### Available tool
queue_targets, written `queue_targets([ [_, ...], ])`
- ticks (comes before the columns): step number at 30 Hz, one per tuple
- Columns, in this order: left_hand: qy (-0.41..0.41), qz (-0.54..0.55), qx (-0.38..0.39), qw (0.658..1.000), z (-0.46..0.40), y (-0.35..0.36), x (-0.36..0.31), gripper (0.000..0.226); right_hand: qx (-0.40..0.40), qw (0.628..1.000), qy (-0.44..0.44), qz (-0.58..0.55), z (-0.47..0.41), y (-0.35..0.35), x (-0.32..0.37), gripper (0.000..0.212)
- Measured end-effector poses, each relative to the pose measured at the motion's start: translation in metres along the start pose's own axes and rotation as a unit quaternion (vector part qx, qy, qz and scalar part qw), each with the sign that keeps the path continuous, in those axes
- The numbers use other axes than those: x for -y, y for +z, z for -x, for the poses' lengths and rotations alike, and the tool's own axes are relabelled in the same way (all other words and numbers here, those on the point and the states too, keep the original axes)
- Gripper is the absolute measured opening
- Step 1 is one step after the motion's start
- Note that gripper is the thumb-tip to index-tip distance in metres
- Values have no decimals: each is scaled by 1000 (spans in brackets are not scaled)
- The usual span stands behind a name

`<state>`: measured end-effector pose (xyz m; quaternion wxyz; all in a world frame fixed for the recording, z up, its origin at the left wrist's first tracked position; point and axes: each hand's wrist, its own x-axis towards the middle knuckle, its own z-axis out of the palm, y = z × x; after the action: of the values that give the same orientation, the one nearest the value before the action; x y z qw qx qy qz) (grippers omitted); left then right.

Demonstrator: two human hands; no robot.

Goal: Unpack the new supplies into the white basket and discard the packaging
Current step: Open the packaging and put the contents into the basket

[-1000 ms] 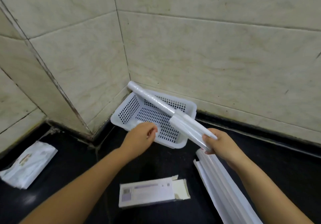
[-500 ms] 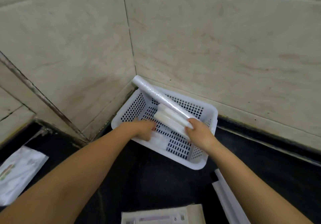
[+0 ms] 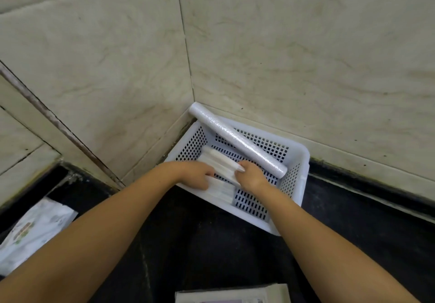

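Basket (image 3: 297,159): white, perforated, pushed into the corner where the two tiled walls meet, sitting on the dark counter (image 3: 353,244).
Long roll (image 3: 237,142): wrapped in shiny clear film, lying slantwise across the basket; its far end sticks up over the back corner of the rim, its near end rests by the right wall of the basket.
Folded pack (image 3: 220,161): a white, pleated bundle inside the basket, lying beside the long roll and nearer to the person, its near end under the right hand.
Second pack (image 3: 221,192): another white pleated bundle, low in the basket against the front wall, just below the two hands.
Left hand (image 3: 196,173): reaching over the front rim into the basket, palm down, fingers curled onto the second pack; whether it truly grips or only presses I cannot tell.
Right hand (image 3: 250,175): also in the basket, fingers bent and closed over the near end of the folded pack, fingertips touching it.
Hands to each other: close together, nearly meeting over the packs.
Box (image 3: 231,294): a flat white carton at the bottom edge of view, on the counter between the forearms, well apart from the basket.
Pouch (image 3: 35,234): a soft white packet with faint print, on the counter at far left.
Walls (image 3: 294,55): pale marbled tiles, grimy at the joints.
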<state>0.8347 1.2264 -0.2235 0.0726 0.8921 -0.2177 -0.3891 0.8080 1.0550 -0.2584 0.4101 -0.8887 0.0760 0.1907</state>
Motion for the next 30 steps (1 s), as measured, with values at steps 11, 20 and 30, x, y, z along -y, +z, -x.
queue_targets([
  [11,-49,-29,43,997,-14,8,-5,35,-36,985,53,161,-9,-2,-27,30],
  [20,-65,11,-89,994,-11,8,-9,51,-66,970,-11,236,12,-23,-9,35],
  [30,117,101,-318,935,56,31,-123,23,-151,988,-9,27,185,-112,-84,20],
])
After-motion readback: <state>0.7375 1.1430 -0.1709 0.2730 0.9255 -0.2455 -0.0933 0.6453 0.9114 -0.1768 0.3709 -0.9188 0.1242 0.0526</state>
